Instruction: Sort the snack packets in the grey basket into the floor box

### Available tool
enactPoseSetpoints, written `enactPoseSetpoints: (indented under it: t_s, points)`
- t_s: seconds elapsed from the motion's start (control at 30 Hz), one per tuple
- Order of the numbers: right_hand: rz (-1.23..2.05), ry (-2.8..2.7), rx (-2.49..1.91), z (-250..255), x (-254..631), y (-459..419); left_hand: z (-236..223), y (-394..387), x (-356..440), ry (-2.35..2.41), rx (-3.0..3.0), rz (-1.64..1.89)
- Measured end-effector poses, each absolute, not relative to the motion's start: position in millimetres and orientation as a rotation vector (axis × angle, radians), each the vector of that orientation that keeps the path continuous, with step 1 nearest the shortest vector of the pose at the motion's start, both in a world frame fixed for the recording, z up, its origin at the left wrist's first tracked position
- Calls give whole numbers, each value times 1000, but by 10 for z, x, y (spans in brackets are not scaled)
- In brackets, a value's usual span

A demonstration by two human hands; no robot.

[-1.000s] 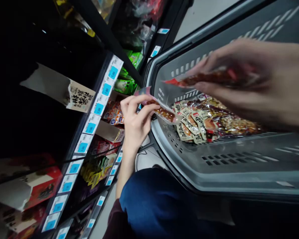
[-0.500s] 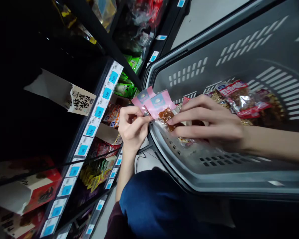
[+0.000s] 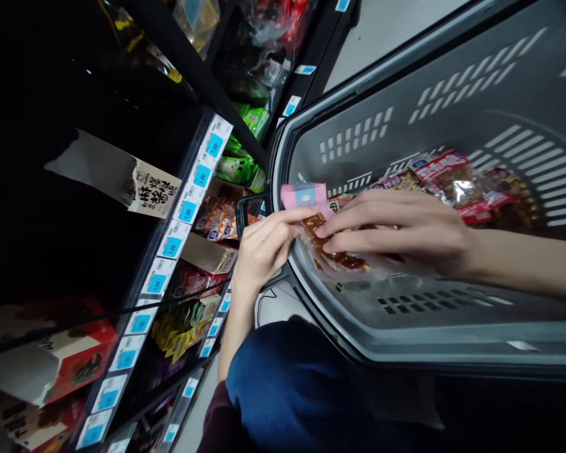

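Snack packaging (image 3: 342, 259), clear, pink-ended, brown contents: held at one end of grey basket (image 3: 453, 338). Right hand (image 3: 405, 220): fingers gripping the brown section. Left hand (image 3: 266, 248): bent, fingertips touching near the pink end; pinch cannot be told. Basket contents: red-and-clear packet (image 3: 455, 179). Alongside: price labels (image 3: 172, 245).

Right hand (image 3: 400, 223) covers part of the pink-topped snack packet (image 3: 312, 229). Gray shopping basket (image 3: 453, 324) is cut off at right edge; fine print on shelf price labels (image 3: 172, 244) is too small to read.
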State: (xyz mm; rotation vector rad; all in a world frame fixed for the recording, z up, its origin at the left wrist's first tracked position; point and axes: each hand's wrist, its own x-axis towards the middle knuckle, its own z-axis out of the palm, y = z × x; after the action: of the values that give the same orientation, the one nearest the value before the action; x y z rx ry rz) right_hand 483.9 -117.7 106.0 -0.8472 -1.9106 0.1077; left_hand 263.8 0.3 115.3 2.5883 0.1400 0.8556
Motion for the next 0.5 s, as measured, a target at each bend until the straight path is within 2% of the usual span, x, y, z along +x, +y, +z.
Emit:
enactPoseSetpoints:
  t_s: [0.37,0.5]
  points:
    - [312,-1791,-1134,1214,5049,-1169,1110,87,2651,288,2788,910]
    - [397,-1734,-1209,1158,5034,-1177,1115,74,2648,376,2768,1037]
